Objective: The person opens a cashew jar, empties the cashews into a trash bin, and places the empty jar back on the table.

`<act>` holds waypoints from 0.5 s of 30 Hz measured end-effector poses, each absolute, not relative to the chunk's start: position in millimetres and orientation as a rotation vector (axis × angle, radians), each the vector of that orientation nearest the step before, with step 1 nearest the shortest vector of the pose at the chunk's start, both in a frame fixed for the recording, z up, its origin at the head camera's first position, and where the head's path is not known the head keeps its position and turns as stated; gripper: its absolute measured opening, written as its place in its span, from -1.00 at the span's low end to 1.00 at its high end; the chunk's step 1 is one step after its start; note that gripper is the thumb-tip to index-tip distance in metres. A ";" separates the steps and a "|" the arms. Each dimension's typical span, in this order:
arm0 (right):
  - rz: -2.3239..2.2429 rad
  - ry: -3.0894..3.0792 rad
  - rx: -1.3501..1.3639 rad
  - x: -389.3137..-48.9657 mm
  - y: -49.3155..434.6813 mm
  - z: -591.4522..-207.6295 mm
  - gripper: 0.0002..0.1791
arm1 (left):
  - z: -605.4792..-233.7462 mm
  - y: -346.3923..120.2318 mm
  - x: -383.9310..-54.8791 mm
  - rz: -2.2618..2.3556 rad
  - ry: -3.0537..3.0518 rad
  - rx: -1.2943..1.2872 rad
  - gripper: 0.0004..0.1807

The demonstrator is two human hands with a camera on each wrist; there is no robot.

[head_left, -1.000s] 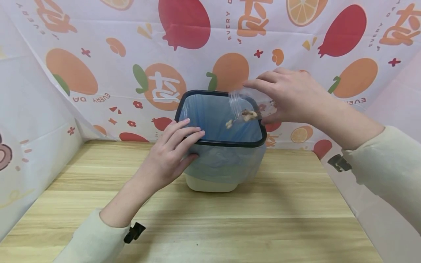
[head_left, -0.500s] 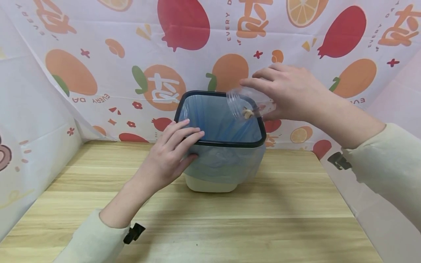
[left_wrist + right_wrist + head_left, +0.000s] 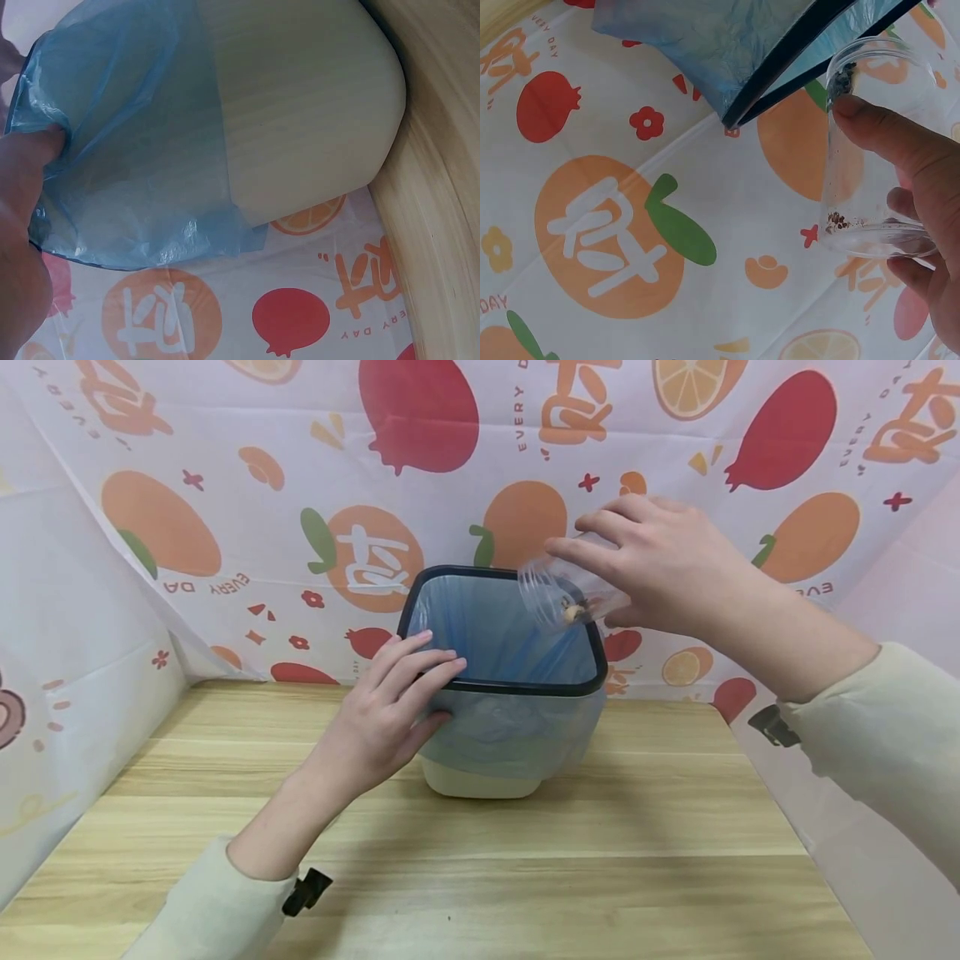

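Note:
A cream trash bin (image 3: pixel 483 783) with a black rim stands on the table, lined with a translucent blue bag (image 3: pixel 517 727) folded down outside. At the rim's near left corner my left hand (image 3: pixel 382 710) holds on, fingers over the edge and thumb outside against the bag. My right hand (image 3: pixel 660 568) grips a clear plastic jar (image 3: pixel 866 150), tipped with its mouth over the bin's right side. A few light and dark bits (image 3: pixel 573 612) lie inside near the mouth; dark crumbs (image 3: pixel 837 221) cling near its base. The bin's bottom is hidden.
The wooden table (image 3: pixel 480 885) runs toward me in front of the bin. A white fruit-print cloth (image 3: pixel 300 410) hangs close behind the bin, and more cloth lines both sides. Black clips (image 3: pixel 306 892) sit on the sleeves.
Pale bits near the jar's mouth, some falling a second ago, are now fewer. The right hand has risen slightly with the jar. The left hand and the bin have stayed put.

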State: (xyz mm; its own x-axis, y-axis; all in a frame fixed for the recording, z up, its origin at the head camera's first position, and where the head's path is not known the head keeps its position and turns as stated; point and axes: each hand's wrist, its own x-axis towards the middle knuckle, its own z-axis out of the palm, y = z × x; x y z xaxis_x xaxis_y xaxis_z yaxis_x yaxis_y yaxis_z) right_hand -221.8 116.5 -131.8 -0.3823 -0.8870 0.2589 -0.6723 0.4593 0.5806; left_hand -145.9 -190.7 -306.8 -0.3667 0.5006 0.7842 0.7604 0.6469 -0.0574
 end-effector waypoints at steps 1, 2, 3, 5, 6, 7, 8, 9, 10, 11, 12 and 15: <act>-0.529 -2.172 1.292 -221.8 116.5 -131.9 0.15 | -306.7 -190.6 -145.9 -0.403 -2.046 -0.981 -0.15; -0.538 -2.166 1.290 -221.9 116.4 -131.9 0.15 | -306.6 -190.5 -146.0 -0.405 -2.047 -0.981 -0.15; -0.548 -2.157 1.290 -222.0 116.4 -132.0 0.15 | -306.5 -190.5 -146.1 -0.405 -2.047 -0.981 -0.15; -0.566 -2.137 1.292 -222.3 116.4 -132.0 0.15 | -306.4 -190.3 -146.2 -0.406 -2.047 -0.980 -0.15; -0.577 -2.129 1.293 -222.4 116.4 -131.9 0.15 | -306.3 -190.3 -146.3 -0.406 -2.047 -0.979 -0.15; -0.590 -2.114 1.295 -222.5 116.3 -131.8 0.15 | -306.3 -190.3 -146.3 -0.406 -2.046 -0.979 -0.15; -0.595 -2.095 1.302 -222.7 116.5 -131.8 0.15 | -306.2 -190.3 -146.4 -0.406 -2.045 -0.978 -0.15; -0.594 -2.078 1.310 -222.9 116.6 -131.8 0.15 | -306.1 -190.3 -146.5 -0.406 -2.045 -0.977 -0.15; -0.592 -2.061 1.317 -223.2 116.6 -131.8 0.14 | -306.0 -190.3 -146.5 -0.406 -2.045 -0.977 -0.15; -0.591 -2.041 1.324 -223.4 116.5 -131.8 0.13 | -305.9 -190.3 -146.6 -0.406 -2.046 -0.977 -0.15; -0.590 -2.018 1.331 -223.7 116.4 -131.9 0.12 | -305.8 -190.3 -146.6 -0.406 -2.045 -0.977 -0.15; -0.588 -1.946 1.348 -224.8 115.4 -132.6 0.06 | -305.7 -190.5 -146.7 -0.408 -2.046 -0.974 -0.16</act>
State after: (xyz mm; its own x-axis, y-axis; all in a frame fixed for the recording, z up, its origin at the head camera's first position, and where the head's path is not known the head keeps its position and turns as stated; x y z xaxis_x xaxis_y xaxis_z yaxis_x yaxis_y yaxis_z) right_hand -224.8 115.4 -132.6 -0.2246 -0.9333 0.2803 -0.6220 0.3587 0.6960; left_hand -146.7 -190.5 -305.7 -0.3692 0.4955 0.7862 0.7590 0.6489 -0.0526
